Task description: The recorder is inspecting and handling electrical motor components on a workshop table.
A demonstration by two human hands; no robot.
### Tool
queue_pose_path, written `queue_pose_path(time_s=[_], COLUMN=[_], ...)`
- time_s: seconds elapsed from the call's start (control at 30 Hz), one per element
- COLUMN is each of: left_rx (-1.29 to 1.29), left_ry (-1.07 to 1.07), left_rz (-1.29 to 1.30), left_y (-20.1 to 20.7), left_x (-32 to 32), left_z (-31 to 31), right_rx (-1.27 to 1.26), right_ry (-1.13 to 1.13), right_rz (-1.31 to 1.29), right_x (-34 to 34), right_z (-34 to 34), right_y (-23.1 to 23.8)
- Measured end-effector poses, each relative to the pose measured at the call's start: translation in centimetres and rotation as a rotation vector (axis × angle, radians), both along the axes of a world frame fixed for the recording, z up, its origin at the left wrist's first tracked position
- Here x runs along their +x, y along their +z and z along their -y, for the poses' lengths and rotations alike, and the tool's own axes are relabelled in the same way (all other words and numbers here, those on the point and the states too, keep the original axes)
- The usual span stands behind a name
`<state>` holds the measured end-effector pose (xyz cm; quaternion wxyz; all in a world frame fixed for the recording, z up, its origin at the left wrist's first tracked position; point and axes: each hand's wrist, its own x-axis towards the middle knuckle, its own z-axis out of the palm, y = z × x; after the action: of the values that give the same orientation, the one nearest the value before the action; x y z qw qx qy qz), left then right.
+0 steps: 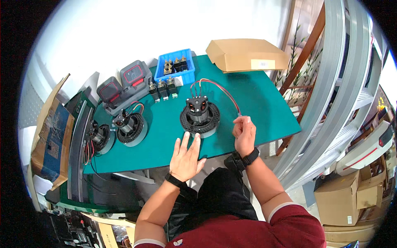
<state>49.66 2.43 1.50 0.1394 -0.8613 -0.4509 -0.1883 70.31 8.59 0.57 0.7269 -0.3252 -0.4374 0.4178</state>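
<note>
A black fan motor (pixel 199 115) on a round ribbed base stands upright on the green table (pixel 260 95) in front of me. Red and dark wires (pixel 226 92) arch from its top over to the right. My right hand (pixel 245 135) is closed in a pinch on the end of those wires, near the table's front edge; its fingers hide the very tip. My left hand (pixel 185 160) is open, palm down, fingers stretched out, the fingertips at the near edge of the motor's base. Further left are two similar motors (pixel 131 127) with their own wires.
Behind the motors stand a blue bin (pixel 186 77) of small black parts with metal tops, several more such parts (pixel 162 88), and grey-and-red battery-like units (pixel 135 75). A cardboard box (pixel 244 53) sits at the back right. A metal ladder (pixel 326 111) rises right; an opened carton (pixel 53 140) stands left.
</note>
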Motion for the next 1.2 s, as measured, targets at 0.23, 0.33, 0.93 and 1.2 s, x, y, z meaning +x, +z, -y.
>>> queue_pose_path(time_s=[0.23,0.33,0.93,1.2], left_rx=[-0.145,-0.1,-0.168,-0.26], left_ry=[0.128,0.137,0.157,0.089], left_rz=[0.127,0.208,0.237,0.093], left_y=[0.8,0.7,1.3,1.4], left_x=[0.3,0.3,1.0,1.0], left_z=[-0.2,-0.6,-0.5,-0.5], right_rx=[0.154,0.183,0.007,-0.001], right_ry=[-0.073,-0.196,-0.469,-0.483], right_rz=[0.166,0.173,0.647,0.67], right_x=[1.0,3.8,8.9,8.8], right_z=[1.2,1.1,-0.8,-0.6], right_y=[0.9,1.7,-0.1,0.3])
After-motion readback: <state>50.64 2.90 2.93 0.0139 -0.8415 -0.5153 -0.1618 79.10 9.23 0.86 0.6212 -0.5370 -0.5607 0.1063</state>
